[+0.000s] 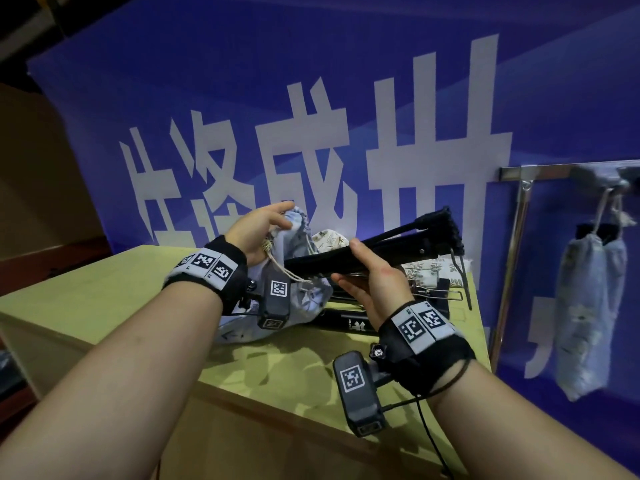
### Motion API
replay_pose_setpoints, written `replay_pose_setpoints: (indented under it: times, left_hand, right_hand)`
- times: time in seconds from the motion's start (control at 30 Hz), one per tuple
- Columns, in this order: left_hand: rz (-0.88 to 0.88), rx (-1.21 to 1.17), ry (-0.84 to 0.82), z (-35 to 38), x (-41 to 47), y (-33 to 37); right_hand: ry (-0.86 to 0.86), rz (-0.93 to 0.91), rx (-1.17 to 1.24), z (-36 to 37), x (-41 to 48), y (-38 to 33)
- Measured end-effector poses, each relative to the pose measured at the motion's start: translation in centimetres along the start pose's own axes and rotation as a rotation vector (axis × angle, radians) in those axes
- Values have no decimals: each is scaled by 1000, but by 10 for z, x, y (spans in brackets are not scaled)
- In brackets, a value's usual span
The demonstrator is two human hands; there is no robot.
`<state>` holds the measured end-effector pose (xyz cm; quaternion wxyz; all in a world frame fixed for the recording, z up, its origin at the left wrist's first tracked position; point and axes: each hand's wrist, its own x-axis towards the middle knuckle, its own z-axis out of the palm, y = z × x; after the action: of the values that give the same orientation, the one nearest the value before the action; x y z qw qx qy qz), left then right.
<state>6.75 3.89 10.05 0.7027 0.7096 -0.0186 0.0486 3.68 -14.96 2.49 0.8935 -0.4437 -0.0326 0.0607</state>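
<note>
My left hand (259,227) pinches the gathered mouth of a light blue drawstring bag (298,244), lifting it above the table. My right hand (372,282) grips a folded black stand with long thin legs (408,242), held level with its near end at the bag's opening. The bag's lower part lies crumpled on the table, and its cord hangs between my hands.
The yellow-green table (104,306) carries more black folded items (349,322) and a leaf-print cloth (436,270). At the right a chrome rail (554,171) holds a filled light blue bag (588,306) hanging on a hook. A blue banner (311,98) stands behind.
</note>
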Motion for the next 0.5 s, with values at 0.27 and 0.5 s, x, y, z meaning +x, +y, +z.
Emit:
replay_pose_setpoints:
  times: [0.27, 0.5]
  left_hand:
    - [-2, 64, -175, 19, -7, 11]
    - [60, 168, -327, 44, -25, 29]
  right_hand:
    - [-37, -133, -17, 15, 1, -19]
    - [-71, -225, -149, 28, 2, -27]
